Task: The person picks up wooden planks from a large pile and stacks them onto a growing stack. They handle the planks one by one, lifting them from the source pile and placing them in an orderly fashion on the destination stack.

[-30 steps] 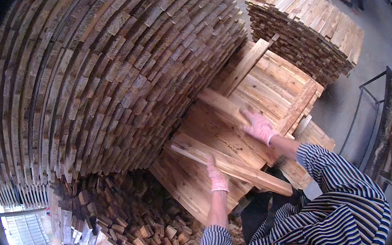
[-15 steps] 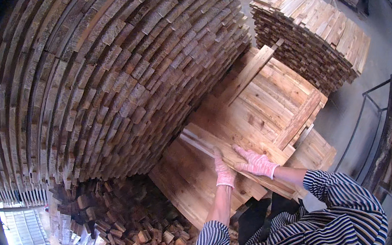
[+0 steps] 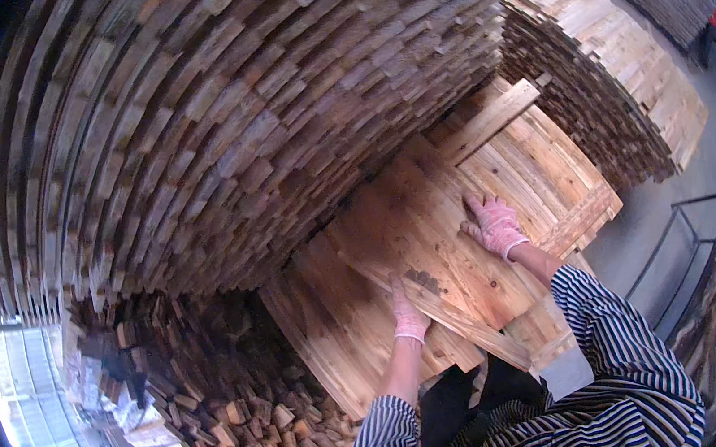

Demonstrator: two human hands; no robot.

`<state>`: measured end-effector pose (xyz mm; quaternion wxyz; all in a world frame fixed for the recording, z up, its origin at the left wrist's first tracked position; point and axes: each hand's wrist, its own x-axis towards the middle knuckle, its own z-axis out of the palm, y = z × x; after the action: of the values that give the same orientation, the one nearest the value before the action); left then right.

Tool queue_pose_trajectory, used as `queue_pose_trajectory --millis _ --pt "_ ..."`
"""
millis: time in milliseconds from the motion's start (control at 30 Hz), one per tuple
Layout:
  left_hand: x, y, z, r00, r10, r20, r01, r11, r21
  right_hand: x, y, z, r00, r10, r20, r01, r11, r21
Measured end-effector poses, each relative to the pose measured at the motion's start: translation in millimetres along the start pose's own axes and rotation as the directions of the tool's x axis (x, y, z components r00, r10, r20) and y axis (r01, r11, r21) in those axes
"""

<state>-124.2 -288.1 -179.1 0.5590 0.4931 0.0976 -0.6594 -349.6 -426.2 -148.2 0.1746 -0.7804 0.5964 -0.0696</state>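
Observation:
A low stack of flat wooden boards (image 3: 429,214) lies in front of me. A narrow plank (image 3: 471,326) runs slantwise across its near side. My left hand (image 3: 408,312), in a pale pink glove, rests on that plank with its fingers closed over the plank's edge. My right hand (image 3: 492,224), also gloved, lies flat with spread fingers on the wide boards further right, holding nothing. Another loose plank (image 3: 489,120) lies across the far end of the stack. My striped sleeves come in from the lower edge.
A tall wall of stacked planks (image 3: 209,125) looms at left and above. Another plank pile (image 3: 618,72) stands at upper right. A heap of short offcuts (image 3: 221,422) lies at lower left. A metal frame (image 3: 708,268) stands on the concrete floor at right.
The narrow plank, held up by both hands before, now lies on the stack. My right hand has left it and moved up and right onto the boards.

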Motion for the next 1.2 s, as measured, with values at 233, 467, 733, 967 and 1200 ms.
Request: queue_pose_trajectory --millis 233,467,733,967,1200 --pt "-28.2 53.0 -3.5 0.936 0.325 -0.139 -0.351 0.901 -0.257 -37.9 -141.1 -16.6 0.71 -0.528 0.467 0.385 0.845 0.37" --pt "-92.5 107.2 -50.4 0.99 0.141 0.016 -0.13 0.948 -0.292 63.5 -220.1 52.5 0.636 -0.531 0.561 0.554 0.82 0.148" --pt "-227.0 37.4 -191.7 0.916 0.211 -0.34 -0.282 0.943 -0.176 122.7 -246.2 123.1 0.671 -0.586 0.455 0.672 0.739 -0.039" --pt "-265.2 -66.3 -327.6 0.904 0.325 0.279 0.318 -0.074 -0.945 87.9 -318.5 116.8 0.632 -0.494 0.597 0.725 0.65 -0.229" --pt "-318.0 -81.2 -317.3 0.879 0.411 -0.243 -0.475 0.711 -0.518 -162.7 -542.7 4.8 -0.022 -0.938 0.345 0.761 0.209 0.615"
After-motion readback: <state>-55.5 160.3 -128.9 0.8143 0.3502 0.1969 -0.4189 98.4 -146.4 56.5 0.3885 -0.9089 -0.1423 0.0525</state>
